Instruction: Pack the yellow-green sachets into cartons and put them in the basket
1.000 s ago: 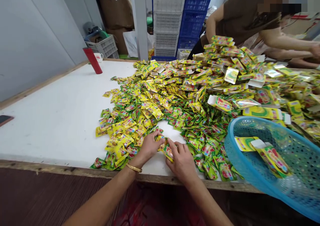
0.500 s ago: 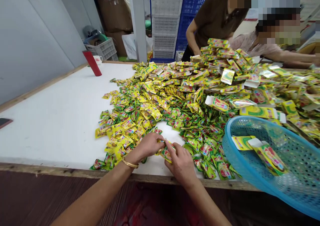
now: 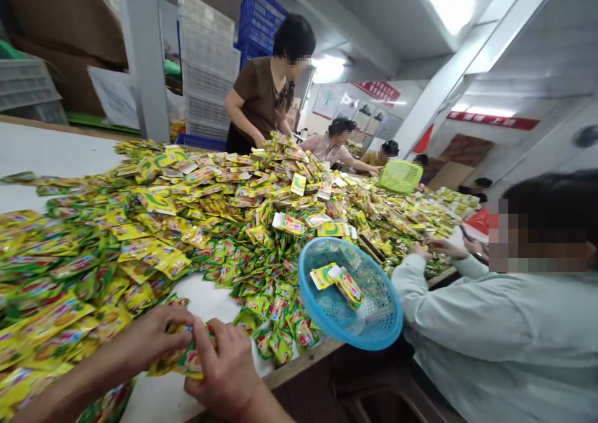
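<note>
Low in the view, my left hand (image 3: 149,339) pinches small green-and-yellow sachets (image 3: 189,359) between thumb and fingers. My right hand (image 3: 227,367) grips the same sachets from the other side, thumb and forefinger pressed on them. Both hands are close together above the white table. Around them lies a wide spread of loose sachets (image 3: 154,258), some yellow and some green. Small yellow cartons (image 3: 224,177) are heaped behind. To the right, a blue plastic basket (image 3: 303,280) holds a few cartons, one of them a carton with a white end flap (image 3: 349,289).
A person in mint green (image 3: 476,329) sits close on the right, hands at the pile. Across the table stands a person in a brown top (image 3: 256,93), with more people farther along. A yellow-green basket (image 3: 400,177) sits on the far heap; white crates (image 3: 208,77) are stacked behind.
The view has swung right and tilted, bringing the mint-green sleeve and more of the room into sight. Both my hands still hold the sachets together. The blue basket appears nearer the middle.
</note>
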Demonstrator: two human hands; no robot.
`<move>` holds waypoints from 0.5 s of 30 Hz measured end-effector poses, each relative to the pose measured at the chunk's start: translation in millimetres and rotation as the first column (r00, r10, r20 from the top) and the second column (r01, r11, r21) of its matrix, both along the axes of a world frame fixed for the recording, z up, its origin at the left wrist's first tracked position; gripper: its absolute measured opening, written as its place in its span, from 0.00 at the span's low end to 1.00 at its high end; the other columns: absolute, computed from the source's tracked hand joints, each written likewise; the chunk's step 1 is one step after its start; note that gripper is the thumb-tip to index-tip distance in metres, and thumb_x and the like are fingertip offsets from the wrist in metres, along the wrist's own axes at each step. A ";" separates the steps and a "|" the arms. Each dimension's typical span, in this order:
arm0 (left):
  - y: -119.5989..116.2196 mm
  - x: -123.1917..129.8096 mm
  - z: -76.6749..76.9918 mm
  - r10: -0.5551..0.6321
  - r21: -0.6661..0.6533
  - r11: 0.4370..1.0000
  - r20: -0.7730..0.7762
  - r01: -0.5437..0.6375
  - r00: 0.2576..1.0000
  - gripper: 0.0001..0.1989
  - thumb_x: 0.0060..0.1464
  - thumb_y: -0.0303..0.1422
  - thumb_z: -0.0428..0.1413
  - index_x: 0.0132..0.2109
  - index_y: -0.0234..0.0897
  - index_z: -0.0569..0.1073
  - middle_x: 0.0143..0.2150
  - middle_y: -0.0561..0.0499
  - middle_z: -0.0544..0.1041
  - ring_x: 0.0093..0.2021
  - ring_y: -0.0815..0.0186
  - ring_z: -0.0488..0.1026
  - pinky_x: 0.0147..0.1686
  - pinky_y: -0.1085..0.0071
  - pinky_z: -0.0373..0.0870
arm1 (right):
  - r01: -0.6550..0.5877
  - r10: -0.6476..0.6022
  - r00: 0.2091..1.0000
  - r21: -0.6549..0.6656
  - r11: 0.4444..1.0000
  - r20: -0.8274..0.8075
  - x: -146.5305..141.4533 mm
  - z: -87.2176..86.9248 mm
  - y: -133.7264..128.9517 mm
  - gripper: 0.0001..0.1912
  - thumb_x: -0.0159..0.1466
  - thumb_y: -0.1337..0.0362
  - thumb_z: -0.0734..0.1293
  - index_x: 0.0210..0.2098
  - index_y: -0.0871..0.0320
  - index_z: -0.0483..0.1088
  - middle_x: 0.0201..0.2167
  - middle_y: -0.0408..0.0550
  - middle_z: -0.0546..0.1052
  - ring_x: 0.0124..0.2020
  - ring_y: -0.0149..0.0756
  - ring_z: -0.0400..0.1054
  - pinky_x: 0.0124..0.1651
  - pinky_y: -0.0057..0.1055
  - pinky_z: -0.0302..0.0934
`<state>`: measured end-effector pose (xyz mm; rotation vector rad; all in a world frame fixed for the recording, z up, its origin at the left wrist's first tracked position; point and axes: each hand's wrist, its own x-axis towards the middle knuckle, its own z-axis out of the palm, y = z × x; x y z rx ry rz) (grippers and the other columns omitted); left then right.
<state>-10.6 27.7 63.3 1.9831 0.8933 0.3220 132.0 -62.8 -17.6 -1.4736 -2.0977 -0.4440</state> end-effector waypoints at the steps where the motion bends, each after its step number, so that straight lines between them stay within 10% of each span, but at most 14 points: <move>1: 0.1 -1.3 -0.1 -0.035 -0.028 0.999 0.020 0.036 0.999 0.12 0.40 0.42 0.53 0.26 0.43 0.79 0.29 0.52 0.80 0.39 0.58 0.74 0.50 0.66 0.64 | -0.006 0.006 1.000 0.009 1.000 -0.001 -0.3 -1.3 0.1 0.42 0.52 0.51 0.65 0.61 0.63 0.51 0.41 0.56 0.70 0.33 0.42 0.65 0.28 0.37 0.62; 15: -4.1 -13.8 -18.9 0.259 0.021 0.966 0.027 -0.259 0.966 0.13 0.35 0.45 0.55 0.28 0.46 0.79 0.31 0.53 0.80 0.38 0.55 0.75 0.40 0.67 0.72 | -0.049 0.050 0.997 -0.023 0.999 0.051 -1.6 -10.1 4.6 0.43 0.50 0.50 0.63 0.61 0.64 0.50 0.41 0.55 0.71 0.32 0.42 0.66 0.27 0.37 0.63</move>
